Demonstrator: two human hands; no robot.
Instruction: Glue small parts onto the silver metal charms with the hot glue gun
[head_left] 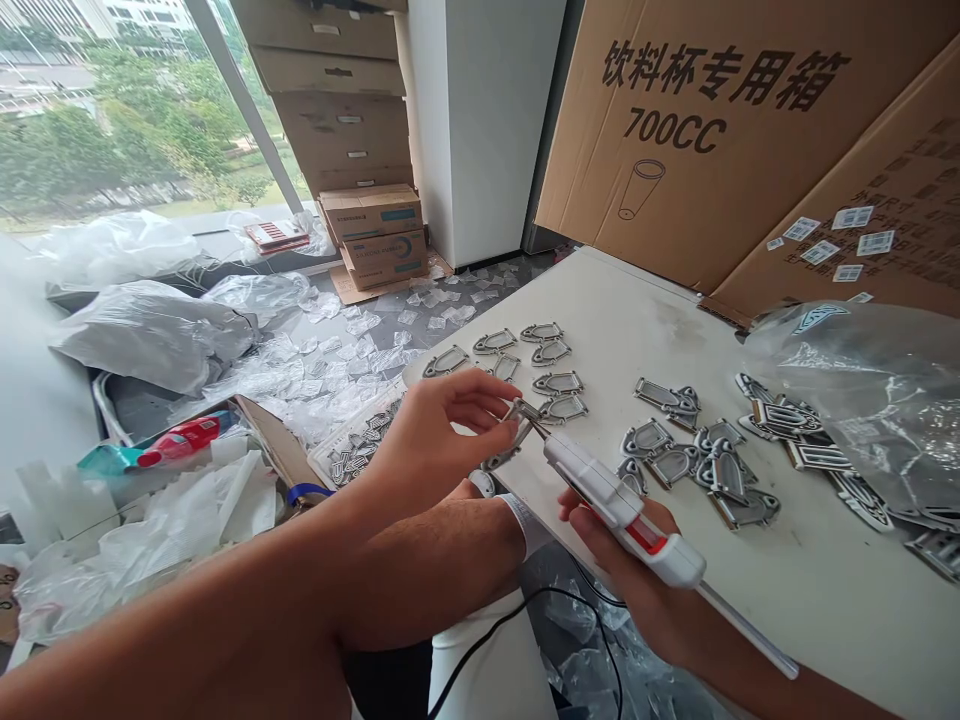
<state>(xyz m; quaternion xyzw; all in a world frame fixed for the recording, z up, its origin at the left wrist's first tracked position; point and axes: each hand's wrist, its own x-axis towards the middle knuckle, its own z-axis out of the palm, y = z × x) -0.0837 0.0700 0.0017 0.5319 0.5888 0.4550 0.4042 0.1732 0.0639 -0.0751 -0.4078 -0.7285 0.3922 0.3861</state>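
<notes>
My left hand [442,425] pinches a small grey metal frame [519,412] near the table's front edge. My right hand [626,530] is wrapped round a white glue gun [600,485] with a red part and a clear stick out of its back. The gun's tip is at the grey frame between my hands. Similar grey frames lie on the white table [600,320], some spaced apart behind my left hand, others in a loose pile [724,470] right of the gun.
A tray of small metal parts [367,440] is left of the table. Clear plastic bags [885,390] and more frames [814,440] lie at the right. A large carton [690,120] stands behind. An open box [274,440] holds plastic scraps. A black cord [517,608] hangs below.
</notes>
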